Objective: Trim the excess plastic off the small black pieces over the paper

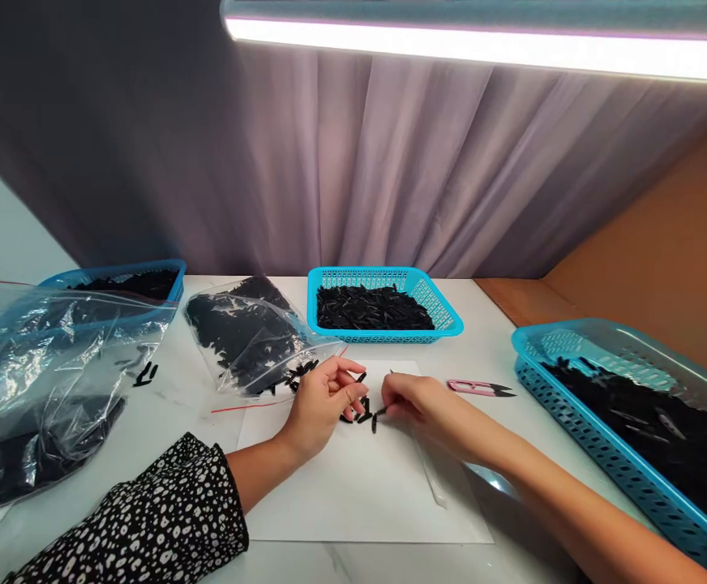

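Note:
My left hand is closed in a pinch, with a small black strip at its fingertips. Just to its right, my right hand has its fingers pressed together; the tip of a black piece shows at them, and the rest is hidden. Several short black strips lie between the hands on a white sheet. More strips spill beside my left hand, near the mouth of a clear zip bag filled with them.
Behind my hands stands a blue basket of black strips. A larger one is at the right, another at the far left. Pink-handled thread snips lie right of the sheet. A big clear bag covers the left side.

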`<state>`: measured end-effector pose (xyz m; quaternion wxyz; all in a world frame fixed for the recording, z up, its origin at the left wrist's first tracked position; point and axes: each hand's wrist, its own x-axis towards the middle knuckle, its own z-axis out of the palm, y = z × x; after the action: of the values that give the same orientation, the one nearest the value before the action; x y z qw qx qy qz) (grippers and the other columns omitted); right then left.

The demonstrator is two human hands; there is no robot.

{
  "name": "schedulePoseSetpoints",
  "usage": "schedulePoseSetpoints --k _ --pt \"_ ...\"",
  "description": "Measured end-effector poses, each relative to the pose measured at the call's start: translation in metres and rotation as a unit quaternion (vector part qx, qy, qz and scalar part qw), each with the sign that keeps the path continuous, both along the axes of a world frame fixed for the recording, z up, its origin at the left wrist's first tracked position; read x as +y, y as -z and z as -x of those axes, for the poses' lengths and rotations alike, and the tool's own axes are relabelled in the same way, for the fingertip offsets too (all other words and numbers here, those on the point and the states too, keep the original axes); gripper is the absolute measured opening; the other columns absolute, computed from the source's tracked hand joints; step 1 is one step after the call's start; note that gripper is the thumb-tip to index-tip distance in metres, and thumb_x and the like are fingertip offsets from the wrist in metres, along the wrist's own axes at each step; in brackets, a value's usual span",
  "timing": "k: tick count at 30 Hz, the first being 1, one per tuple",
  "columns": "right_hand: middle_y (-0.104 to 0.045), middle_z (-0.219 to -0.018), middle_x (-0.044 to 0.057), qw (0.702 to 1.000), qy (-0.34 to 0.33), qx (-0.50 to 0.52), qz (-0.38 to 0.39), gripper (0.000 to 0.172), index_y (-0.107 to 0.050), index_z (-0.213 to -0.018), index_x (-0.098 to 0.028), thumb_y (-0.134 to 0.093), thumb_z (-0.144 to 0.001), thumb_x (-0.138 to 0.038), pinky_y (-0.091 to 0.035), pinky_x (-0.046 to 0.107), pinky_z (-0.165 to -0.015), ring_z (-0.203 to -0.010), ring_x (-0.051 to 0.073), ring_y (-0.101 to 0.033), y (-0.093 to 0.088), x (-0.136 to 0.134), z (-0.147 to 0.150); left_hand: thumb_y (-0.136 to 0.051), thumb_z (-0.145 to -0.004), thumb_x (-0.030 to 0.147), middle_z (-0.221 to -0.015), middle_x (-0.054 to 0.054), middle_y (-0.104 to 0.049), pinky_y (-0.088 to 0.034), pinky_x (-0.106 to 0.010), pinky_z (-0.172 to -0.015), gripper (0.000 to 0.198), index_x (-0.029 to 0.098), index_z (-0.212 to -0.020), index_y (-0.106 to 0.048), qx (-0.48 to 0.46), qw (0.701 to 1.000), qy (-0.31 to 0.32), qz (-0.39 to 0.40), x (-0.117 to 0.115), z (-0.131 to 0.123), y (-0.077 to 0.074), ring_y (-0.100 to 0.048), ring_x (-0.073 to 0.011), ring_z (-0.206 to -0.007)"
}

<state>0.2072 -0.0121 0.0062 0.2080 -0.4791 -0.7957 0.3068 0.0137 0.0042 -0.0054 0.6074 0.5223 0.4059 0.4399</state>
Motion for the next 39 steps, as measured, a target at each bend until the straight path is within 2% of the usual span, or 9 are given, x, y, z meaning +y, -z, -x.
schedulePoseSetpoints --k 4,8,11,15,22,29,33,39 --pt "-0.063 -0.069 0.001 0.982 0.122 0.142 -0.016 0.013 -0.055 -0.075 -0.021 -0.054 -0.087 -0.025 -0.044 0.03 -0.064 -0.065 0.017 -0.057 -0.001 0.001 0.003 -0.071 -0.073 0.025 -0.06 0.001 -0.066 -0.048 -0.02 -0.048 0.022 0.014 -0.091 -0.071 0.018 1.0 -0.014 0.002 0.0 0.001 -0.003 -0.062 -0.0111 -0.052" --pt "-0.069 -0.076 0.004 0.942 0.153 0.296 0.028 0.019 -0.061 -0.083 -0.021 -0.065 -0.083 -0.04 -0.051 0.033 -0.07 -0.072 0.019 -0.065 0.002 -0.001 0.011 -0.069 -0.076 0.026 -0.072 -0.005 -0.073 -0.056 -0.026 -0.063 0.025 0.013 -0.097 -0.073 0.02 1.0 -0.021 -0.011 -0.001 0.002 -0.005 -0.069 -0.015 -0.066" --pt "-0.071 -0.08 0.005 0.917 0.167 0.358 0.064 0.028 -0.064 -0.087 -0.021 -0.07 -0.079 -0.047 -0.054 0.036 -0.075 -0.078 0.021 -0.069 0.003 -0.002 0.014 -0.068 -0.078 0.028 -0.071 -0.006 -0.073 -0.057 -0.027 -0.067 0.028 0.013 -0.101 -0.072 0.017 0.999 -0.024 -0.019 -0.002 0.003 -0.006 -0.071 -0.0182 -0.075" --pt "-0.073 -0.08 0.005 0.901 0.164 0.392 0.091 0.031 -0.066 -0.087 -0.021 -0.074 -0.076 -0.049 -0.056 0.037 -0.078 -0.078 0.02 -0.07 0.004 -0.004 0.015 -0.067 -0.08 0.028 -0.076 -0.006 -0.074 -0.056 -0.026 -0.063 0.026 0.013 -0.101 -0.07 0.017 0.999 -0.031 -0.035 -0.001 0.003 -0.007 -0.071 -0.0169 -0.073" --pt "-0.073 -0.079 0.004 0.885 0.161 0.422 0.113 0.027 -0.066 -0.087 -0.021 -0.077 -0.075 -0.042 -0.056 0.036 -0.079 -0.078 0.019 -0.07 0.004 -0.006 0.015 -0.069 -0.08 0.027 -0.081 -0.005 -0.075 -0.056 -0.025 -0.065 0.014 0.015 -0.089 -0.068 -0.003 0.998 -0.032 -0.047 -0.002 0.002 -0.006 -0.071 -0.016 -0.076" --pt "-0.073 -0.079 0.004 0.885 0.156 0.422 0.115 0.025 -0.067 -0.085 -0.02 -0.078 -0.075 -0.041 -0.055 0.036 -0.078 -0.077 0.019 -0.069 0.006 -0.006 0.016 -0.07 -0.08 0.029 -0.085 -0.006 -0.077 -0.056 -0.026 -0.066 0.015 0.016 -0.088 -0.069 -0.004 0.998 -0.031 -0.045 -0.002 0.002 -0.004 -0.072 -0.0174 -0.079" --pt "-0.074 -0.079 0.003 0.874 0.152 0.445 0.121 0.023 -0.069 -0.085 -0.02 -0.079 -0.075 -0.038 -0.055 0.035 -0.078 -0.076 0.018 -0.069 0.006 -0.007 0.016 -0.07 -0.08 0.03 -0.084 -0.006 -0.077 -0.055 -0.025 -0.063 0.016 0.016 -0.086 -0.068 -0.007 0.999 -0.035 -0.039 -0.002 0.002 -0.006 -0.072 -0.0172 -0.076" --pt "-0.074 -0.072 0.003 0.869 0.165 0.452 0.118 0.023 -0.071 -0.081 -0.02 -0.08 -0.073 -0.04 -0.053 0.032 -0.07 -0.071 0.018 -0.069 0.004 -0.009 0.017 -0.07 -0.079 0.033 -0.082 -0.006 -0.077 -0.054 -0.025 -0.062 0.018 0.016 -0.084 -0.067 -0.007 0.998 -0.042 -0.043 -0.002 0.002 -0.008 -0.071 -0.0167 -0.073"
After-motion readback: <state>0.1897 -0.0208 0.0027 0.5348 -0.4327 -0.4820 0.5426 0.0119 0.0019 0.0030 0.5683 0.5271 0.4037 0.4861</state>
